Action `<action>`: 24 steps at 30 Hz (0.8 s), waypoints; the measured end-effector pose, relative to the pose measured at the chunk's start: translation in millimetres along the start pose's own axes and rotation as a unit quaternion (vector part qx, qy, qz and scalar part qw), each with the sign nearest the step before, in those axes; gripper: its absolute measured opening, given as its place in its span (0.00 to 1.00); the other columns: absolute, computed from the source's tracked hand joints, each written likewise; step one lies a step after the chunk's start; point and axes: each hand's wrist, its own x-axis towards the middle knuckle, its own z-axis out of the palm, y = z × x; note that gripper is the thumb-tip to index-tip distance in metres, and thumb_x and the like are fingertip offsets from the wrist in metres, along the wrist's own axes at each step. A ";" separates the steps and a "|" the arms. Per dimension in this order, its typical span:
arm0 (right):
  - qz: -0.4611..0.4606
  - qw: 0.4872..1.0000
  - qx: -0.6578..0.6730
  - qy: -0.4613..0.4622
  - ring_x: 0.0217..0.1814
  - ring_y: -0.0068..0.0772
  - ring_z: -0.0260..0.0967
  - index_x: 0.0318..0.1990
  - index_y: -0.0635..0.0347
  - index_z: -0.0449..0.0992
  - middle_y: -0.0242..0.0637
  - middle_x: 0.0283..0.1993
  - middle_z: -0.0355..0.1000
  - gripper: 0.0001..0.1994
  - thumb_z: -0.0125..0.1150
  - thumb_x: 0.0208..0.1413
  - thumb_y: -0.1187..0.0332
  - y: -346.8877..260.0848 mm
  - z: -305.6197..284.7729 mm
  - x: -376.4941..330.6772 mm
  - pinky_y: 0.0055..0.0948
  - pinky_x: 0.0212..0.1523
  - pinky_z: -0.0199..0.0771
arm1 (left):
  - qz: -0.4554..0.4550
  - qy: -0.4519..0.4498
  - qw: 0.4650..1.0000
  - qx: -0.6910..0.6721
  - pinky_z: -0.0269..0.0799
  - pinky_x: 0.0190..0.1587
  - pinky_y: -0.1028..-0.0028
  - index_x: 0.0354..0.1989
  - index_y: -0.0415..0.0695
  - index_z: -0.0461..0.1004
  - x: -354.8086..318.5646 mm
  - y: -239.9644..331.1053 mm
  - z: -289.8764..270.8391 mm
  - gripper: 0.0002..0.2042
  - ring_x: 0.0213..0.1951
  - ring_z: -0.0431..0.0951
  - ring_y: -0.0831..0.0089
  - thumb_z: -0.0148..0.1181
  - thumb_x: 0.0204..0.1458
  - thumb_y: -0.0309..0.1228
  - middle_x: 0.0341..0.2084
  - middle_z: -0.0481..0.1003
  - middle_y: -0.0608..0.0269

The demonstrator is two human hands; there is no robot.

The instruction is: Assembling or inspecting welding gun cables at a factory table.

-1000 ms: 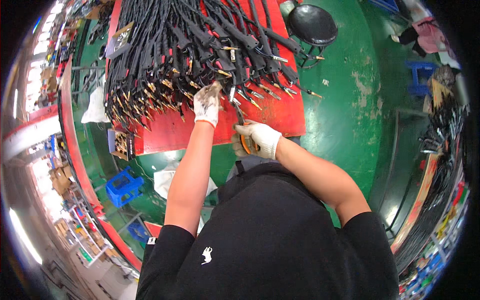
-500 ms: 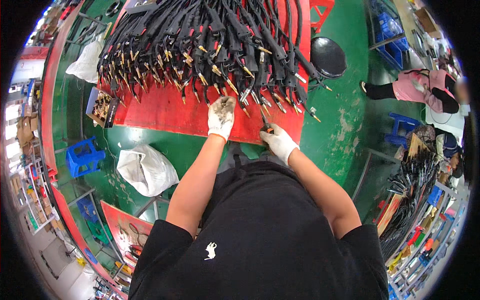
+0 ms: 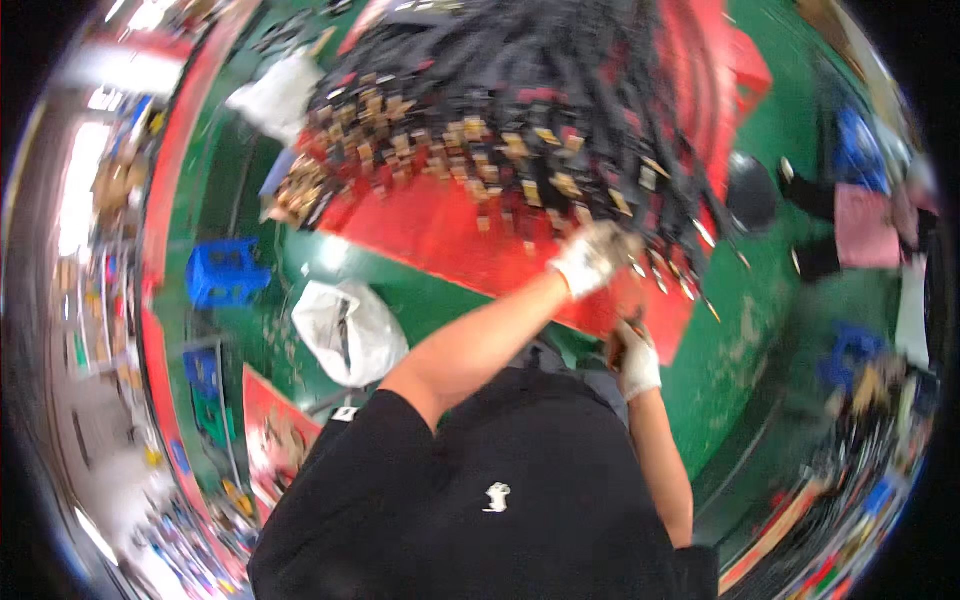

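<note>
A big bundle of black cables (image 3: 520, 110) with brass-coloured ends lies across a red table (image 3: 450, 240). My left hand (image 3: 595, 255), in a white glove, reaches out to the cable ends at the table's right front; blur hides whether it grips one. My right hand (image 3: 636, 362), also in a white glove, is close to my body at the table's edge. It is closed around a small dark and orange tool (image 3: 614, 350). The whole picture is smeared by motion.
A white plastic bag (image 3: 345, 330) lies on the green floor (image 3: 740, 350) left of my arm, with a blue crate (image 3: 225, 270) further left. A black round stool (image 3: 750, 190) stands right of the table. Another person in pink (image 3: 860, 225) is at the far right.
The view has swung, so the table now sits higher and tilted. My left hand has stretched further right along the cable ends. My right hand has drawn back toward my body.
</note>
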 end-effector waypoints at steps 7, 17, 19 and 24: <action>-0.026 0.997 -0.006 0.074 0.24 0.24 0.66 0.42 0.55 0.71 0.30 0.27 0.69 0.05 0.57 0.63 0.66 49.0 1.8 17.1 0.27 0.23 0.65 | 0.036 0.277 0.893 0.353 0.75 0.34 0.70 0.43 0.39 0.72 -191.4 41.7 -52.0 0.18 0.30 0.74 0.72 0.56 0.62 0.44 0.29 0.73 0.61; -0.031 0.982 -0.179 -0.057 0.26 0.25 0.68 0.44 0.58 0.70 0.33 0.28 0.69 0.08 0.55 0.63 0.64 11.0 56.1 11.0 0.27 0.25 0.66 | 0.352 0.627 0.689 0.094 0.63 0.61 0.38 0.72 0.54 0.53 -432.7 217.8 -167.9 0.36 0.71 0.49 0.44 0.44 0.60 0.60 0.71 0.54 0.55; -0.034 0.986 -0.146 -0.069 0.27 0.25 0.67 0.44 0.58 0.70 0.34 0.28 0.69 0.08 0.55 0.63 0.64 11.4 55.3 9.6 0.27 0.25 0.66 | 0.261 0.702 0.638 0.178 0.68 0.60 0.42 0.72 0.42 0.51 -442.2 218.7 -166.6 0.39 0.68 0.57 0.41 0.47 0.60 0.58 0.71 0.51 0.47; -0.015 0.993 -0.104 -0.047 0.27 0.23 0.65 0.40 0.58 0.74 0.30 0.27 0.69 0.08 0.58 0.61 0.64 8.0 63.2 -7.2 0.26 0.26 0.64 | 0.233 0.574 0.422 0.662 0.74 0.28 0.67 0.36 0.40 0.73 -387.4 168.5 -222.2 0.11 0.23 0.74 0.66 0.51 0.60 0.35 0.22 0.73 0.59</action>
